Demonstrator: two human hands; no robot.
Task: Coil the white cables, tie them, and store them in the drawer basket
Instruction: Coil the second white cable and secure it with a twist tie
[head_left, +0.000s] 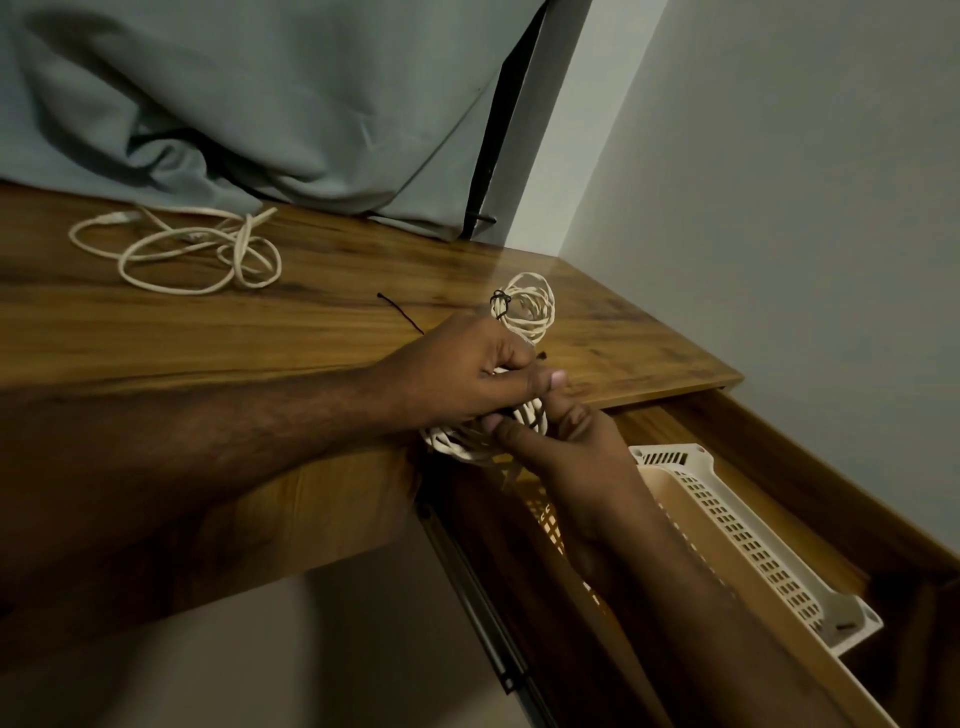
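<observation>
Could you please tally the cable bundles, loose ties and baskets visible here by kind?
White cables: 3, loose cable, tied coil, coil in both hands
Loose black ties: 1, loose tie
Baskets: 1, basket
Total: 5

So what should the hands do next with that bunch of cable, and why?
Probably finish tying it. Both the left hand and right hand pinch the coiled cable at the desk edge, with a dark tie at the fingers. Another coil is already tied, the basket waits in the open drawer, and a loose cable remains.
</observation>
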